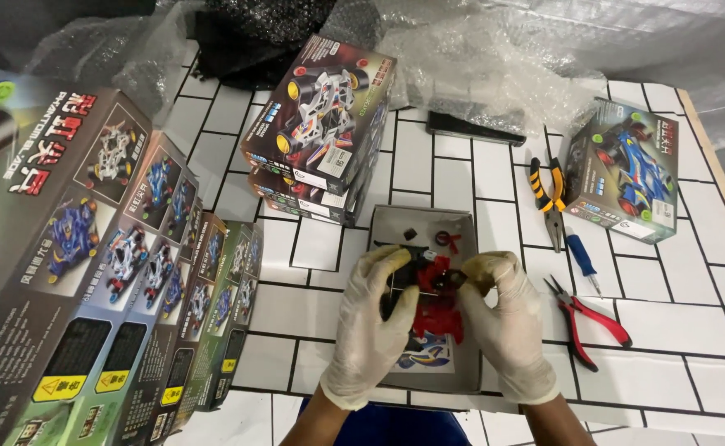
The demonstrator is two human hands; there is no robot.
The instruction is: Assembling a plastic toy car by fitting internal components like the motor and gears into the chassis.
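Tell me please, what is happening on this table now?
A person in pale gloves holds a small red and black toy car part with the left hand and right hand, over an open grey box tray. Pliers, a screwdriver and red cutters lie to the right; toy car boxes stand around.

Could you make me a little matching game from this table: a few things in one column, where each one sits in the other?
Things:
1. red and black toy car part
2. pliers with yellow and black handles
3. cutters with red handles
4. stack of two toy car boxes

Places:
A. lying right of the grey tray, nearest the person
B. held between the left hand and right hand, over the tray
C. standing behind the tray
D. lying beside the single blue car box

Pairs: 1-B, 2-D, 3-A, 4-C
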